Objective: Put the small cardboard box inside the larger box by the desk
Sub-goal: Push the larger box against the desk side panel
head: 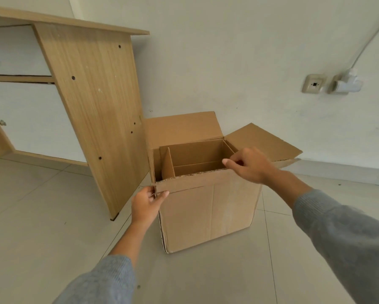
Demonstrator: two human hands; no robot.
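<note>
- Cardboard fills the middle of my view: the larger box [208, 207] stands open on the tiled floor [41, 216], just beside the wooden desk [92, 88].
- My left hand [145, 204] has thumb and fingers pinched on the folded-down front flap [179, 186] at the box's near left corner.
- My right hand [247, 164] sits at the near right corner of the rim — fingers curled, thumb and forefinger pressed together on the rim edge, as far as I can tell.
- Between and just beyond my fingers, cardboard dividers [171, 165] split the interior into compartments.
- The small cardboard box is nowhere in view — neither hand carries it, and no compartment shows it.
- My judgement: the big box is being opened and steadied; fetching the small box and lowering it in are both left to do.
</note>
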